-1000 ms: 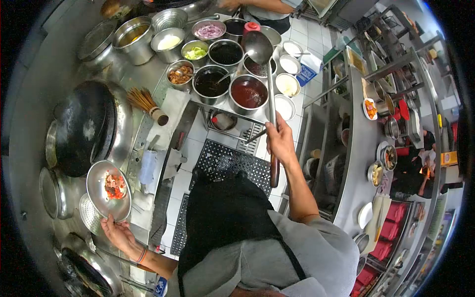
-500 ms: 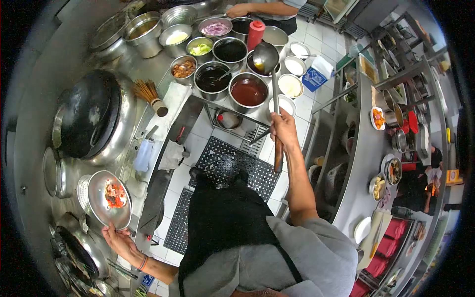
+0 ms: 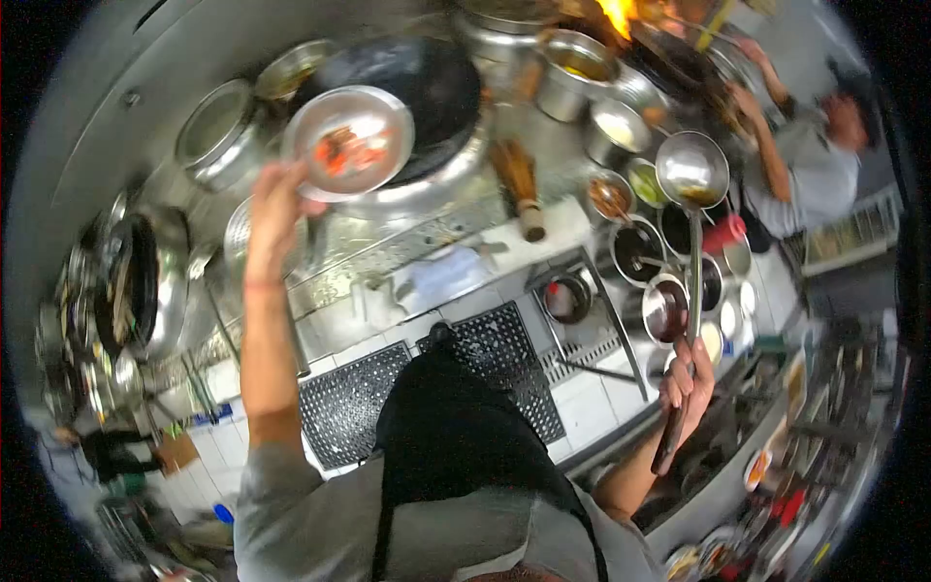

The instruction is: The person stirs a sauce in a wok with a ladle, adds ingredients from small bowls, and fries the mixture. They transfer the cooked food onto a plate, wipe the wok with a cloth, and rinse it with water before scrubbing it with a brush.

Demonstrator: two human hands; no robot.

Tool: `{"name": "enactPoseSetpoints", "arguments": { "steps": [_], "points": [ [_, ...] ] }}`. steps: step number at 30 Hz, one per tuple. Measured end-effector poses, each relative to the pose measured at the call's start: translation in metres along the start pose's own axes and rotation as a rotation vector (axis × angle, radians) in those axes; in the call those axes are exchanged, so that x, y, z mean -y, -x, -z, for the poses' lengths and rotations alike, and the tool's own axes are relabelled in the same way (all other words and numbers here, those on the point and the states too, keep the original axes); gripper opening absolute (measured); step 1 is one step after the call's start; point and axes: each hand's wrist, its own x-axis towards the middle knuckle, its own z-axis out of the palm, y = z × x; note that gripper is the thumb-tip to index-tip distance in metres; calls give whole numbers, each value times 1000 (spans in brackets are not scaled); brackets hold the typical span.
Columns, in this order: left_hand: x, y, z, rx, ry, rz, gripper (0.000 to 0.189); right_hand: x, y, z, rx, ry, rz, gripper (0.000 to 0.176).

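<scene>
My left hand [image 3: 281, 199] is closed on the rim of a metal bowl [image 3: 308, 124] and holds it up in front of the black wok [image 3: 436, 82]. Chopped red and pale food [image 3: 354, 153] lies inside the bowl; motion blurs it. In my right hand [image 3: 689, 383] is the wooden handle of a long ladle [image 3: 690, 160]. Its round head hangs over the sauce pots, with a little yellowish liquid at the bottom. Just below the ladle head are dark sauce pots and a pot of reddish-brown sauce [image 3: 663, 308].
A bamboo brush [image 3: 519, 189] lies right of the wok, near a folded cloth [image 3: 446, 276]. At the upper right a co-worker [image 3: 810, 179] handles a wok [image 3: 679, 63] beside a tall flame [image 3: 618, 15]. Perforated black mats [image 3: 354, 403] cover part of the tiled floor. A red-capped squeeze bottle [image 3: 722, 233] stands among the pots.
My left hand has lifted the bowl from the counter and brought it over to the wok. My head has turned left, bringing the co-worker and flame into view. The ladle stays in my right hand.
</scene>
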Motion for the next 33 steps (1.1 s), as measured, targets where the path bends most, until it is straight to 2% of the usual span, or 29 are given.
{"name": "enactPoseSetpoints", "arguments": {
  "steps": [1,3,4,5,8,10,11,13,14,16,17,19,21,23,24,25,27,28,30,31,33],
  "points": [
    [11,-28,-9,36,47,-31,17,-9,-13,-16,24,-85,-55,41],
    [24,-78,-28,96,-4,74,14,-36,-47,-48,200,-158,-177,42],
    [34,-98,-38,111,63,111,13,-50,-65,-61,165,-162,-256,42],
    [44,-114,-46,130,128,148,12,-68,-81,-80,239,-150,-304,42],
    [67,-152,-54,169,223,273,15,-121,-126,-124,254,248,-370,39],
    [79,-166,-55,212,157,298,14,-159,-145,-153,272,547,-306,33],
    [83,-173,-55,261,85,322,14,-174,-153,-166,313,625,-301,36],
    [84,-183,-53,206,59,308,15,-194,-166,-176,386,876,-224,45],
    [89,-197,-48,157,91,302,14,-201,-170,-178,391,878,-229,45],
    [90,-213,-44,1,113,265,8,-213,-174,-181,361,1009,-69,48],
    [94,-215,-43,-7,113,266,8,-217,-178,-176,367,1010,-74,48],
    [89,-213,-46,128,-205,196,18,-214,-189,-161,431,1327,257,49],
    [97,-225,-45,64,-219,189,19,-211,-191,-155,422,1324,297,47],
    [97,-237,-41,-81,-138,114,18,-211,-195,-149,456,1388,416,48],
    [96,-231,-45,-22,-292,-13,15,-204,-192,-153,428,1491,408,48],
    [85,-219,-51,30,-349,-20,13,-199,-189,-157,434,1491,411,48],
    [100,-236,-46,11,-456,-73,12,-193,-182,-158,311,1581,251,48],
    [107,-240,-46,6,-460,-71,12,-190,-184,-150,340,1612,307,50],
    [105,-244,-46,-119,-834,-611,14,-183,-184,-146,332,1625,308,51],
    [101,-237,-47,-14,-910,-705,19,-179,-185,-145,326,1647,304,52],
    [92,-225,-50,58,-914,-512,23,-174,-191,-136,364,1676,318,54]
  ]
}}
